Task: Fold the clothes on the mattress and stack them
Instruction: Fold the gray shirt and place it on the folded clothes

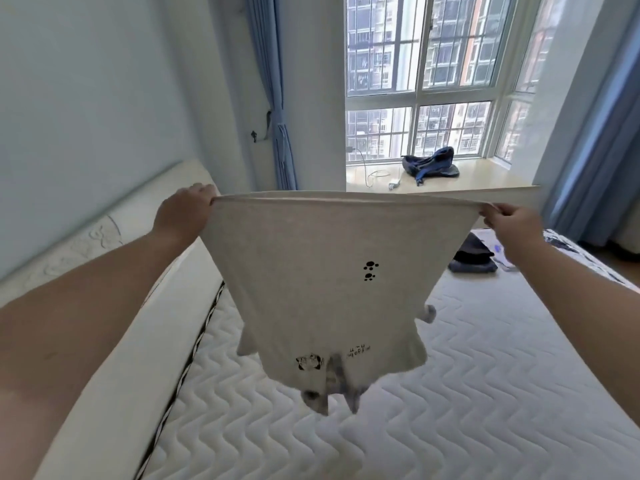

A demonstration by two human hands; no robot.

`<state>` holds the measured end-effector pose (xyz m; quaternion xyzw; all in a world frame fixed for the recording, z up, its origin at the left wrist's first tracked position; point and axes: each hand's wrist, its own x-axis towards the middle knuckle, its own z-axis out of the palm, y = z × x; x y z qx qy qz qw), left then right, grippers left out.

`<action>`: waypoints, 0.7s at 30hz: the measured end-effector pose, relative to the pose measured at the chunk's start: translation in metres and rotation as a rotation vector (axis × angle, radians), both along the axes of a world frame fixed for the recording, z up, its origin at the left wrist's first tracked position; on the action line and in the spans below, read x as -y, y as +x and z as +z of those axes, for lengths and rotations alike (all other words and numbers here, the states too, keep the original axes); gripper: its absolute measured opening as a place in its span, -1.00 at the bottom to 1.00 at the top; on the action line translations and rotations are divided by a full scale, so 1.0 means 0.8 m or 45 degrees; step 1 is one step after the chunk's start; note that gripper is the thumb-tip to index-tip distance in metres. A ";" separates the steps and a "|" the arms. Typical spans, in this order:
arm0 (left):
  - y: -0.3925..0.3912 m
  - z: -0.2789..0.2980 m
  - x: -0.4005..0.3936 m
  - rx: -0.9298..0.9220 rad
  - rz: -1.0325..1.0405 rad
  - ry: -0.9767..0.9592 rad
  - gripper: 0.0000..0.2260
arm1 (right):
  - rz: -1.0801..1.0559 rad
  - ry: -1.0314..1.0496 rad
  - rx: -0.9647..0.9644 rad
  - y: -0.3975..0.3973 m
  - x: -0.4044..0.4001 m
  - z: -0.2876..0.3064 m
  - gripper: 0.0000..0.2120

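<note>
- Head view: pale grey shirt (332, 282) hanging upside down in mid-air above the white quilted mattress (485, 393), hem uppermost and stretched flat, collar and sleeves dangling at the bottom, clear of the bedding.
- Held high and taut, most likely to shake out creases and square the cloth before laying it down for folding.
- Small black paw prints and a printed figure visible on the fabric, upside down.
- Left hand (183, 211) curled round 1 hem corner, fingers pinching the edge.
- Right hand (512, 223) pinching the opposite hem corner, fingers closed on the cloth; both arms stretched forward and well apart to keep the edge straight.
- Dark folded pile (472, 259) resting on the far right part of the mattress, probably the stack in progress.
- Padded white headboard (114, 258) along the left edge.
- Blue bag (431, 164) on the window ledge (485, 174) beyond, with blue curtains (280, 98) on either side.
</note>
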<state>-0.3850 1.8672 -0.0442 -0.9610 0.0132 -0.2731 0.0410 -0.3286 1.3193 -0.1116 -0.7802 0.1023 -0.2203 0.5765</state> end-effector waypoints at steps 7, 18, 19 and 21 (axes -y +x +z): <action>-0.011 -0.034 -0.024 0.169 -0.174 -0.151 -0.83 | 0.009 -0.042 0.043 -0.023 0.009 -0.043 -0.75; -0.174 -0.346 -0.016 -0.600 0.026 -0.283 -0.83 | 0.137 -0.223 -0.673 -0.190 0.006 -0.325 -0.79; -0.192 -0.373 -0.012 -0.653 0.055 -0.361 -0.84 | 0.150 -0.231 -0.736 -0.209 0.008 -0.349 -0.80; -0.234 -0.426 -0.002 -0.757 0.104 -0.503 -0.84 | 0.160 -0.224 -0.851 -0.247 0.011 -0.395 -0.81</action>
